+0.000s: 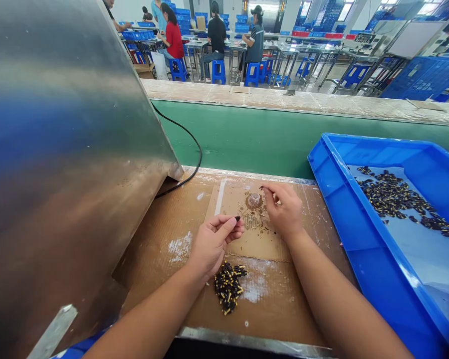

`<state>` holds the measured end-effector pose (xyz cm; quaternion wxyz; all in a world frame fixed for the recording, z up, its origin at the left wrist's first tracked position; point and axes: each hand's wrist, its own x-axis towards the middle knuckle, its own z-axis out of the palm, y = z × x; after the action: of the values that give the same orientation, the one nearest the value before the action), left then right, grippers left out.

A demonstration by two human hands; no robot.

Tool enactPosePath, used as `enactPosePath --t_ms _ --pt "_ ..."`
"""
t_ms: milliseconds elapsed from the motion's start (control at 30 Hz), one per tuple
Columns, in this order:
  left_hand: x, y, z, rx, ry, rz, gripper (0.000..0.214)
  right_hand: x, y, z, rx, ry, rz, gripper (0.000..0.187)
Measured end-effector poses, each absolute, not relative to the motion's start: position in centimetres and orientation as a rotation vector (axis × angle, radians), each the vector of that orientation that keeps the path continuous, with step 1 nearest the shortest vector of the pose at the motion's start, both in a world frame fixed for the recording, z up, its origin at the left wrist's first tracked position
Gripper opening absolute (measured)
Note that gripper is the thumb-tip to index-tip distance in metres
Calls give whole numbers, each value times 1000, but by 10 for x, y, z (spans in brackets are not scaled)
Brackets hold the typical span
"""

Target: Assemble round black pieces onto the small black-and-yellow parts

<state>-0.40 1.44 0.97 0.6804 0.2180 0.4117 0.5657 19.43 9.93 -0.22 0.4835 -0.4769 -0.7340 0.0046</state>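
Observation:
My left hand [217,242] pinches a small black piece [237,218] between thumb and forefinger, above the cardboard. Slightly farther off, my right hand [284,207] is closed in a pinch, with a tiny dark piece [262,187] showing at the fingertips; its kind is too small to make out. Between the hands, a small clear cup [254,200] sits on a wet-looking brown stain. Just nearer than the cup lies a patch of thin, pale slivers [251,221]. A heap of small black-and-yellow parts [228,288] rests below my left hand.
Cardboard [153,259] covers the worktop. On the right stands a blue tray [344,209] holding many black-and-yellow parts [396,194]. A large metal housing [67,149] fills the left, near a black cable [187,132]. Behind the green wall [247,132], several people sit at tables.

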Motion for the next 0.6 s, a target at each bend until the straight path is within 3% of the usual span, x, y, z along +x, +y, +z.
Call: enactPosePath --t_ms 400,600 --pt "-7 12 13 544 924 1302 31 189 82 30 -1306 -1783 -170 22" --pt "-7 9 17 508 900 1308 33 189 66 41 -1040 -1609 -441 17"
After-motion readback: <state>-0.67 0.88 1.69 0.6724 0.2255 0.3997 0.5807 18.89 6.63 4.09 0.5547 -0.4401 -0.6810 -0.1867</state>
